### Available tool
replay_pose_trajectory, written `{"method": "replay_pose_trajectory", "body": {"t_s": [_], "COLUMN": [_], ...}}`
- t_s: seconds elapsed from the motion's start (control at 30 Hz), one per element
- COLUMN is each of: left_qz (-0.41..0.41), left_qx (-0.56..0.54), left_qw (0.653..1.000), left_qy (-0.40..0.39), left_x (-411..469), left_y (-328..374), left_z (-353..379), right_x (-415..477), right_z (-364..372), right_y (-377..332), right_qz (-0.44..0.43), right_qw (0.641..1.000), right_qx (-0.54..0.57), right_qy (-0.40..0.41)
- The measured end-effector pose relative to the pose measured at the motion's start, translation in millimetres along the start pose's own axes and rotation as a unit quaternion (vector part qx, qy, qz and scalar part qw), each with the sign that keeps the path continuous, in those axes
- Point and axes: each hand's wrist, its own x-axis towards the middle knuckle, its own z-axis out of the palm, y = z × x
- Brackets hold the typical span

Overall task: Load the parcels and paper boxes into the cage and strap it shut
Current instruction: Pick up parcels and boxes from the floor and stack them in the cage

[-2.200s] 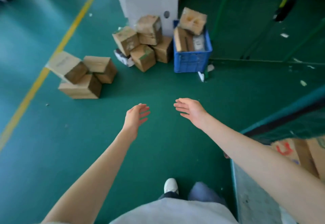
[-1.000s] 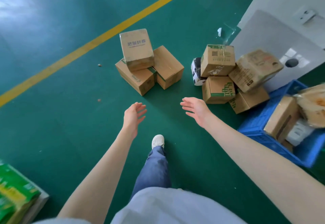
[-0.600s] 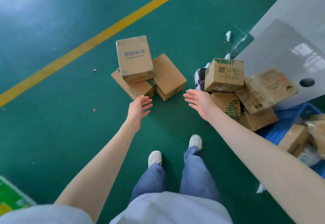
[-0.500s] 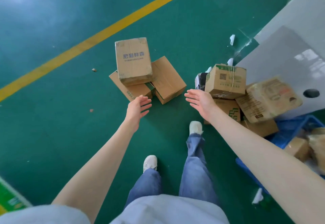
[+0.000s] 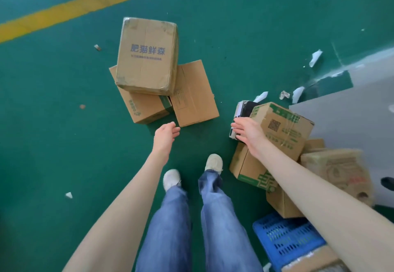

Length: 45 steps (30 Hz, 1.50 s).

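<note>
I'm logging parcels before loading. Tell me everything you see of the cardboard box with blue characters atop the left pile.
The box with blue characters is brown cardboard, closed, with clear tape along its seams and edges, and is slightly dented. Its printed face points up. It lies across a green-printed box and a plain box on the green floor. The left hand and the right hand do not touch it.

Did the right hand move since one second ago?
Yes. The right hand has gone forward to the brown cardboard box with a QR code; earlier green floor showed between them, now it overlaps the box's left edge.
</note>
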Motion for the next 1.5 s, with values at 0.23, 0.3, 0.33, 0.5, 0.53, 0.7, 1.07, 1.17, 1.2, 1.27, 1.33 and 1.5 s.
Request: {"method": "replay_pose_trajectory", "body": {"t_s": [0.23,0.3,0.33,0.5,0.53,0.7,1.07,1.17,1.2,1.27,1.33,1.5], "left_qz": [0.036,0.042,0.040,0.039,0.042,0.036,0.035,0.029,0.024,0.018,0.012,0.034], "left_qx": [0.156,0.222,0.248,0.226,0.199,0.104,0.049,0.062,0.062,0.069,0.075,0.059], "left_qw": [0.987,0.974,0.968,0.973,0.979,0.993,0.996,0.995,0.996,0.995,0.994,0.995], "left_qy": [0.002,0.001,0.008,0.009,0.001,-0.049,-0.072,-0.067,-0.068,-0.073,-0.074,-0.066], "left_x": [126.6,178.4,200.6,282.3,293.0,295.7,163.6,124.4,112.1,82.8,49.7,-27.3], "left_y": [-51.7,-76.0,-85.7,-125.1,-129.4,-137.7,-82.1,-53.8,-45.3,-31.0,-18.4,1.9], "left_z": [38.2,48.5,51.4,63.9,64.5,62.4,60.8,58.8,58.0,55.6,52.1,42.7], "right_x": [141.2,193.0,215.1,309.1,322.8,336.3,190.7,144.6,129.4,97.2,64.4,-1.7], "right_z": [20.3,32.6,38.6,65.4,69.1,74.6,32.7,20.8,17.6,9.1,-0.2,-21.6], "right_y": [43.1,59.9,67.2,104.0,110.3,131.8,87.3,72.7,68.1,58.0,47.1,23.1], "right_qz": [0.015,0.007,0.004,-0.011,-0.012,-0.007,0.045,0.059,0.063,0.070,0.070,0.038], "right_qw": [0.998,0.997,0.997,0.996,0.996,0.999,0.998,0.996,0.996,0.995,0.995,0.997], "right_qx": [-0.068,-0.074,-0.079,-0.093,-0.082,-0.014,0.010,0.017,0.023,0.022,0.016,-0.005], "right_qy": [0.010,0.009,0.006,-0.013,-0.021,-0.046,0.045,0.061,0.060,0.066,0.073,0.069]}}
